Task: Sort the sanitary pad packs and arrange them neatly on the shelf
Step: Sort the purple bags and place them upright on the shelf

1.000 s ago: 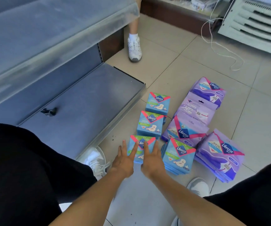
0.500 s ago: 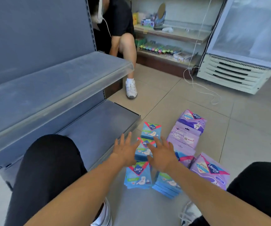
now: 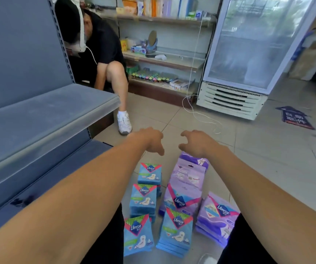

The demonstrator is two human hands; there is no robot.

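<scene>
Several blue Libresse pad packs [image 3: 147, 199] lie in small stacks on the tiled floor in front of me. To their right lie several purple pad packs [image 3: 185, 189], one stack [image 3: 217, 216] at the far right. My left hand [image 3: 151, 141] and my right hand [image 3: 196, 142] are stretched out side by side above the far end of the packs. Their fingers hang loosely curled and hold nothing. The grey metal shelf [image 3: 39, 115] stands at my left, with its bottom shelf board [image 3: 62, 168] bare.
Another person [image 3: 100, 60] crouches at the shelf's far end, one white shoe [image 3: 124, 123] on the floor. A glass-door fridge [image 3: 248, 54] stands at the back right, a white cable [image 3: 201, 115] trailing before it. A stocked wooden shelf unit [image 3: 163, 61] lines the back wall.
My view has tilted up from the floor to the room. Both hands have lifted off the nearest blue packs and reached forward past the far packs, fingers now drooping.
</scene>
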